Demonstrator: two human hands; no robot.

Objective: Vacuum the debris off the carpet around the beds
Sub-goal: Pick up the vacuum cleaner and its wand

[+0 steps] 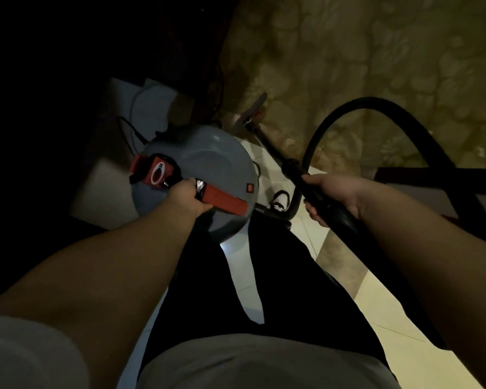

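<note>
A: So, how far along is the vacuuming looking?

B: Barely begun, I'd judge. The patterned carpet [362,66] is lying ahead, too dim to be showing any debris, and the person is standing on the pale tile floor [399,313] just beside its edge.

A: And the machine?

B: The grey vacuum canister [208,164] is sitting by the feet, with the left hand [184,199] wrapping its fingers tight around the orange carry handle [222,200]. The black hose [348,113] is looping up over the carpet.

A: The other hand?

B: The right hand [331,196] is clamping the black wand [314,192], whose floor head [250,115] is resting at the carpet's near edge.
</note>
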